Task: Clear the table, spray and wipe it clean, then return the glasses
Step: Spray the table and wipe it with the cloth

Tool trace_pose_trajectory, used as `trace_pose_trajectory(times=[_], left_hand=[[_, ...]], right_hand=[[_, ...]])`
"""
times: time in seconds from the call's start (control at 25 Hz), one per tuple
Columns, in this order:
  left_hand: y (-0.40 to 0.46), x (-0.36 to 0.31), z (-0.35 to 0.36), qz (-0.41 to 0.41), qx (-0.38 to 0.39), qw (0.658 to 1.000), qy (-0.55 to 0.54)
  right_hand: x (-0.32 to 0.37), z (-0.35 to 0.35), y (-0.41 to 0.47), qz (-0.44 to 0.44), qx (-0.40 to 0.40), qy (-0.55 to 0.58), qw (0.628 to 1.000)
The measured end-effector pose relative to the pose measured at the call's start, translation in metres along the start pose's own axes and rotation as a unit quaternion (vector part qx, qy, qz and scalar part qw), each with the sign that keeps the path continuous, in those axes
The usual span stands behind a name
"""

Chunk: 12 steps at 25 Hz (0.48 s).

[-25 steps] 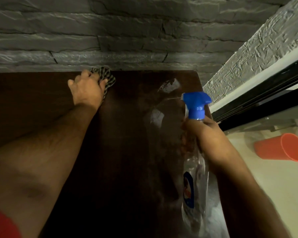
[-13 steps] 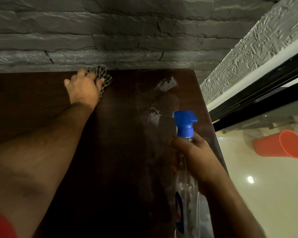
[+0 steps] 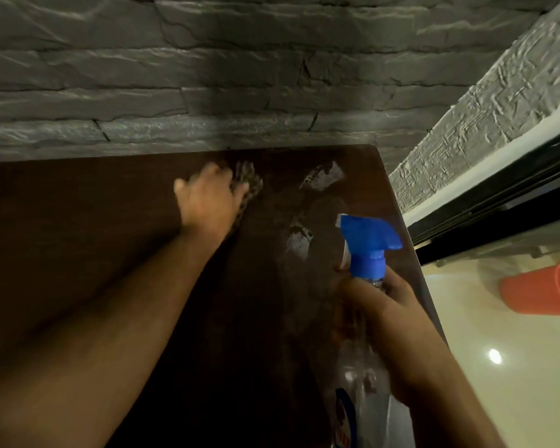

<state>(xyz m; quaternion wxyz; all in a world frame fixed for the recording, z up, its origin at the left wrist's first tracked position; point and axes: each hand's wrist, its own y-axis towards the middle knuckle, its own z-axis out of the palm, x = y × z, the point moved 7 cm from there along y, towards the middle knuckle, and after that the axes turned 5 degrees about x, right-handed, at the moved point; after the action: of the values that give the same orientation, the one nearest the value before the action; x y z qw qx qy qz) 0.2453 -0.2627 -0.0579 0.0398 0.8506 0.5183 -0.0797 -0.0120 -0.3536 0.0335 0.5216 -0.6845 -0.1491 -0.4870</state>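
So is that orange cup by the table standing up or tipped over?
Tipped over: the orange cup lies on its side on the pale floor, right of the table, its open mouth facing right.
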Motion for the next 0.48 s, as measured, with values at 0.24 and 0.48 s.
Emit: trace_pose_trajectory(times=[0.24, 0.48], left_hand=[[-0.004, -0.087, 0.015, 0.036, 0.018, 0.995, -0.096], [0.022, -0.060, 0.010, -0.085, -0.009, 0.993, -0.087]], right_hand=[[-0.001, -0.005, 0.002, 0.006, 0.005, 0.021, 1.000], [0.006, -0.014, 0.003, 0.009, 0.003, 0.031, 0.999]])
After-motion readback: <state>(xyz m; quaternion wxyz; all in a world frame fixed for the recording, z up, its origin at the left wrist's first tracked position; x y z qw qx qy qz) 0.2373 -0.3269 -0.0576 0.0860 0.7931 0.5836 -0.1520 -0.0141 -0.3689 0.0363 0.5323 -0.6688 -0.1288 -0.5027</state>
